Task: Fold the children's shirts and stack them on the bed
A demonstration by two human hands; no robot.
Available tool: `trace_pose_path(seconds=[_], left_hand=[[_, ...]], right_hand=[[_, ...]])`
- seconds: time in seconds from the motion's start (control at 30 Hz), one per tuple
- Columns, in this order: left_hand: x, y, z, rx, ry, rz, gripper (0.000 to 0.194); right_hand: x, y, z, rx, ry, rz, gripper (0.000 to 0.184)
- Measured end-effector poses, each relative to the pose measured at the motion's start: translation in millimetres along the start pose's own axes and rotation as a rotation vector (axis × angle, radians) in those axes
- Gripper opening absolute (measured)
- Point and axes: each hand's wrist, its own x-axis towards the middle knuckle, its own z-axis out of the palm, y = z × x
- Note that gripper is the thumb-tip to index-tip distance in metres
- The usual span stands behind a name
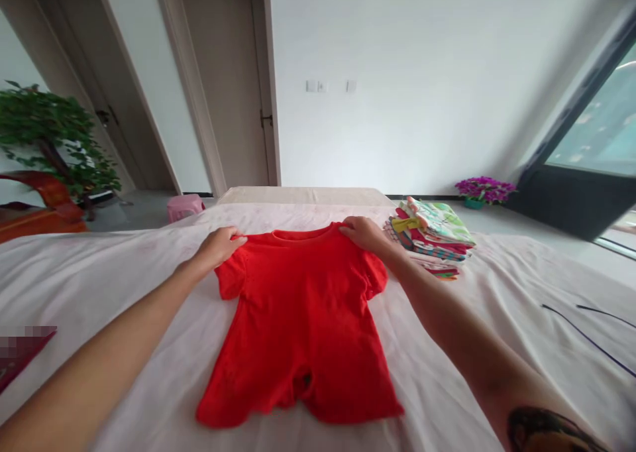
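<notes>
A small red short-sleeved shirt [298,326] lies spread flat on the white bed sheet [124,273], neckline away from me. My left hand [221,245] pinches the shirt's left shoulder with fingers closed on the cloth. My right hand [365,233] grips the right shoulder beside the neckline the same way. Both arms reach forward across the bed.
A stack of folded colourful clothes [430,236] sits just right of my right hand. A dark cable [586,333] lies on the sheet at right. Beyond the bed are a pink stool [185,207], a potted plant [50,134], purple flowers [484,190] and a door [228,81].
</notes>
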Motion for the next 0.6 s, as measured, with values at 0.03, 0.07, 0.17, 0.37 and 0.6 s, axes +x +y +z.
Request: trace_pose_path(seconds=[0.03,0.07,0.17,0.37,0.6], left_hand=[[9.3,0.9,7.5,0.089,0.037,-0.026,0.027],[17.0,3.0,13.9,0.160,0.070,-0.049,0.028],[24.7,10.3,30.4,0.237,0.183,-0.059,0.041],[-51.2,11.1,41.4,0.002,-0.051,0.292,0.030],[-172.9,-4.0,14.9,0.098,-0.462,0.459,0.039]], right_hand=[[10.6,0.1,6.6,-0.033,0.006,0.052,0.028],[20.1,-0.7,12.3,-0.054,0.023,0.108,0.030],[32.7,-3.6,26.5,-0.085,0.096,0.179,0.034],[-38.3,8.8,42.2,0.130,-0.052,-0.080,0.023],[-152.6,-0.3,-3.5,0.375,-0.451,-0.387,0.021]])
